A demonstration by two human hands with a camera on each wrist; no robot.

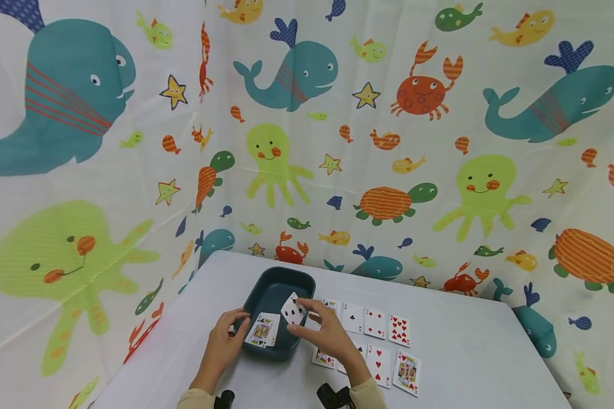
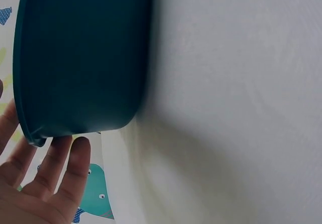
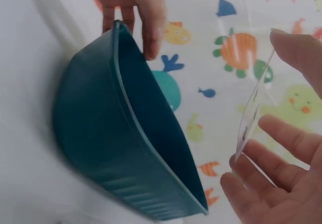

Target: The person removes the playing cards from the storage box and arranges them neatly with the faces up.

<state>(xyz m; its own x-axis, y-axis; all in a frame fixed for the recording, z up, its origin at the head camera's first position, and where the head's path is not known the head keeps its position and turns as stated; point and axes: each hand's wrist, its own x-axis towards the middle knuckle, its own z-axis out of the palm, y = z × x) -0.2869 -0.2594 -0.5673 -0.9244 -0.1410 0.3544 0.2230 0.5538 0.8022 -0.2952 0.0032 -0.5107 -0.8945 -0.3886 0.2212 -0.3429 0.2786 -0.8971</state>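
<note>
A dark teal bin point(image 1: 273, 354) stands on the white table. My left hand point(image 1: 222, 343) holds its left rim, thumb over the inside and fingers outside, as the right wrist view also shows. Between the thumb and fingers of my right hand point(image 1: 332, 335) is a playing card point(image 1: 290, 309) with black pips, tilted above the bin's right part. The right wrist view shows this card point(image 3: 250, 114) nearly edge-on, apart from the bin. Inside the bin, a face card point(image 1: 260, 330) overlaps at least one other card.
Right of the bin, playing cards lie face up in two rows, the back one including a hearts card point(image 1: 399, 330), the front one a face card point(image 1: 406, 372). My right hand and wrist partly cover the leftmost cards. A sea-animal curtain point(image 1: 327, 216) hangs behind the table point(image 1: 471, 341).
</note>
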